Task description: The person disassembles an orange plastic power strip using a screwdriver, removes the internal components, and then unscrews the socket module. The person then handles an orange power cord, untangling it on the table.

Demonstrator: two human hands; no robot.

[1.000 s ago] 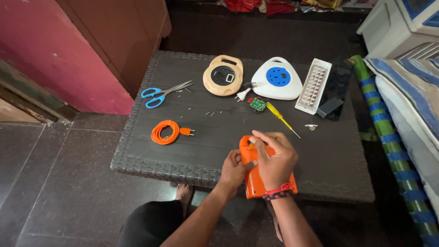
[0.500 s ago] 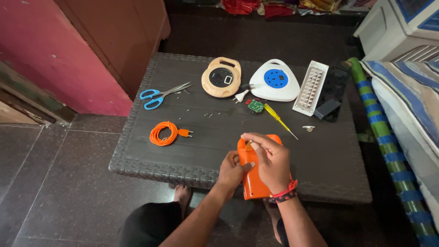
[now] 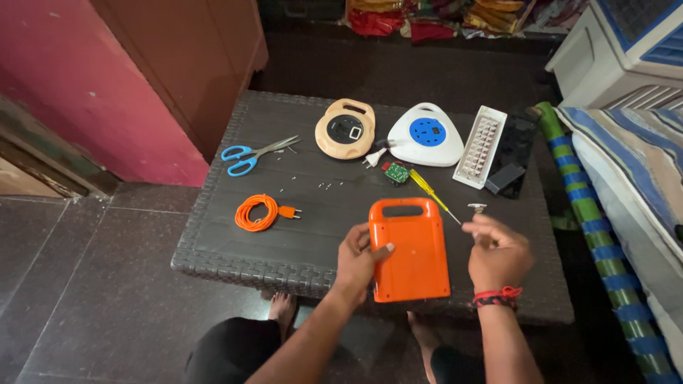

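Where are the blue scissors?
The blue scissors lie at the table's far left, beyond the coiled orange cord and left of the tan reel.

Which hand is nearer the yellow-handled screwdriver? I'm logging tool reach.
Right. The right hand hovers just beside the yellow-handled screwdriver; the left hand grips the orange plastic case, farther away.

A: Location of the lamp housing?

B: On the counter, at the near edge, between the left hand and the right hand.

A: And toward the far edge?

B: Two cord reels, side by side. The scissors lie toward the far-left corner; the coiled cable lies nearer the left edge. The screwdriver lies just behind the housing.
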